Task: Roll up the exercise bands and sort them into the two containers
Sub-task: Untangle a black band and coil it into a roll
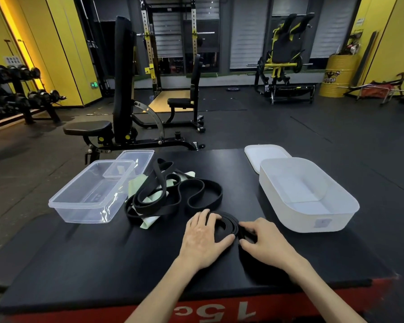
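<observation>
A black band coil (229,223) lies flat on the black platform (103,264) near the front. My left hand (202,234) grips its left side, fingers over the top and thumb under its near edge. My right hand (262,238) pinches the coil's right edge. A tangle of loose black bands (173,197) lies behind, over pale green bands (135,186). The clear container (89,192) stands at the left, the white container (306,194) at the right; both look empty.
A clear lid (135,160) leans behind the clear container and a white lid (265,157) lies behind the white one. The platform's red front edge (219,311) is just below my arms. A weight bench (117,127) and racks stand beyond on the gym floor.
</observation>
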### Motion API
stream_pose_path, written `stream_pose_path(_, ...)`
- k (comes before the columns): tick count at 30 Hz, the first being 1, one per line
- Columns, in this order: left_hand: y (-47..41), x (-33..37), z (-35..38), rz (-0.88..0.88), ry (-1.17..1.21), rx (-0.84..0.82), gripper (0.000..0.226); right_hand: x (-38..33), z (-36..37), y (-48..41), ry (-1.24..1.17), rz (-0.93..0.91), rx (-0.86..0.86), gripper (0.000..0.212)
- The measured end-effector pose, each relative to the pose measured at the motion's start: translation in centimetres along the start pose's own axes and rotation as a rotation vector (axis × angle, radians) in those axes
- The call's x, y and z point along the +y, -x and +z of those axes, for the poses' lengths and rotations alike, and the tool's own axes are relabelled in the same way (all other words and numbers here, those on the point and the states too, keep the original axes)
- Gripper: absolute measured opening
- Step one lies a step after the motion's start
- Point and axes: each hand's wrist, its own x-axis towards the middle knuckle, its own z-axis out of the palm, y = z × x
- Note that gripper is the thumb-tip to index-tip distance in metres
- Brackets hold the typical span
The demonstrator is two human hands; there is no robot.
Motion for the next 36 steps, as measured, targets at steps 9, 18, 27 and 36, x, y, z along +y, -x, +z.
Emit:
stream_pose_path(9,0.4,3.2,-0.1,-0.324,0.210,-0.064,0.071,-1.5,2.2,-0.2,-0.084,0.153,0.223,0.017)
stream_pose_path(18,-0.2,0.4,-3.0,-0.226,0.397,-0.460,0.066,-1.9,1.3,0.6,0.024,0.115,0.103,0.029)
stream_pose_path(27,1.1,0.3,-2.1,-0.253,0.374,-0.171,0.069,-5.3,1.4,0.3,0.023,0.259,0.129,0.022)
stream_pose_path(36,0.7,0.5,-2.7,-0.290,0.329,-0.076,0.045,-8.1,1.0,-3.5,0.262,0.348,-0.044,0.010)
